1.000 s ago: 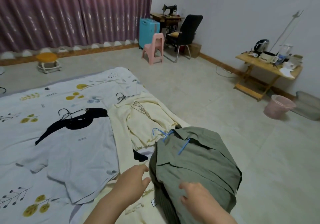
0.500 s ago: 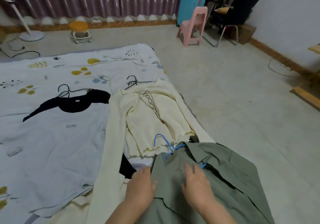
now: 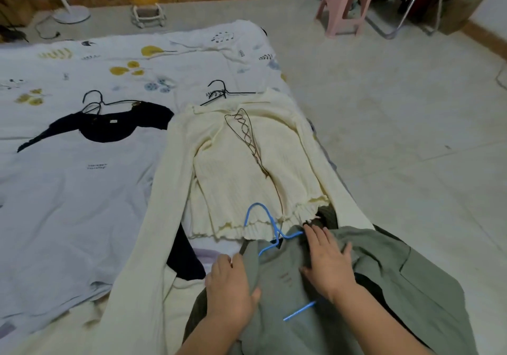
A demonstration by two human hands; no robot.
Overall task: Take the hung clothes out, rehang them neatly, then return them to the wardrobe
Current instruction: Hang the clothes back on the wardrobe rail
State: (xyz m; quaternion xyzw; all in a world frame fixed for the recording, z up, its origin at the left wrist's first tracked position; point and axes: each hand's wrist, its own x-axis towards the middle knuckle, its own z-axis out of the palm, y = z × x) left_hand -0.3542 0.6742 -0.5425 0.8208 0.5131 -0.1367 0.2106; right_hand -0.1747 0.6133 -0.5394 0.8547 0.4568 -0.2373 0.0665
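We are pressing our flat, spread right hand [image 3: 327, 261] on the green shirt [image 3: 384, 286] while our left hand [image 3: 233, 286] is gripping its edge beside the blue hanger [image 3: 270, 225].

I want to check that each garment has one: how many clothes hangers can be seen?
3. A black hanger in the black-collared shirt at left, a black hanger above the cream sweater, a blue hanger in the green shirt. Others may hide under clothes.
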